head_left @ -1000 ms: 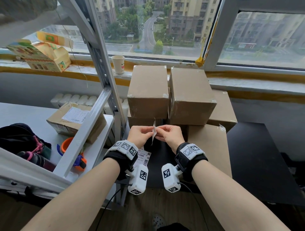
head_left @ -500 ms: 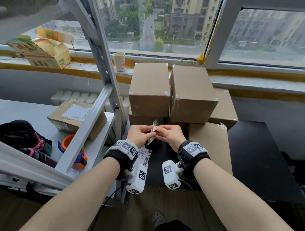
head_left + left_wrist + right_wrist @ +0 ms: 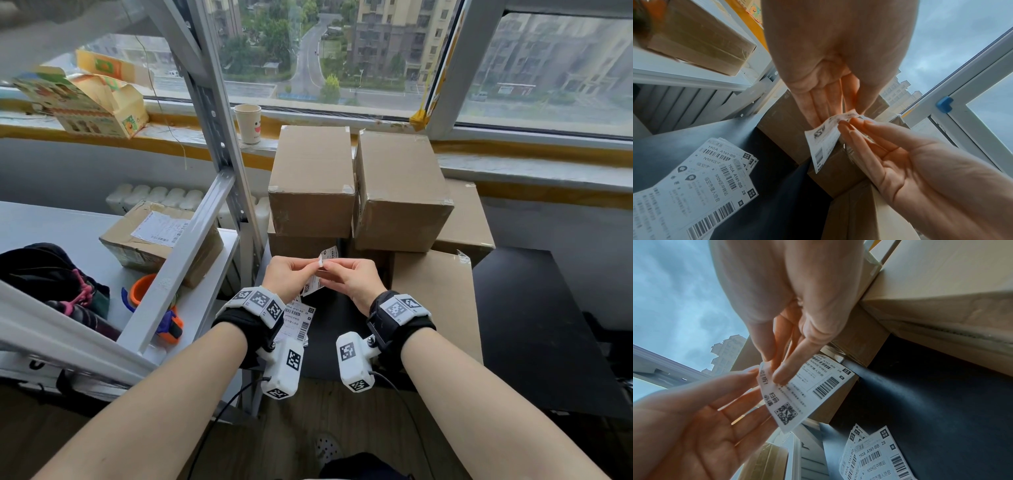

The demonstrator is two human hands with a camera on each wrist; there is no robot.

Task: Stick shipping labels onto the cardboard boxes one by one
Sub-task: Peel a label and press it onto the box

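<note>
A stack of plain brown cardboard boxes (image 3: 363, 192) stands at the far side of the black table (image 3: 534, 308), under the window, two on top side by side and larger ones below and to the right. On the grey metal shelf (image 3: 205, 308) at left lies a smaller brown cardboard box with a white label already on it (image 3: 161, 240). Near the table's left edge rests a fanned pile of white printed shipping labels (image 3: 701, 183). Just in front of the stack, in the air, both hands hold one white barcode shipping label (image 3: 805, 389): the left hand (image 3: 287, 277) pinches its top edge, and the right hand (image 3: 352, 281) pinches the same edge between thumb and fingertips, its other fingers straight.
</note>
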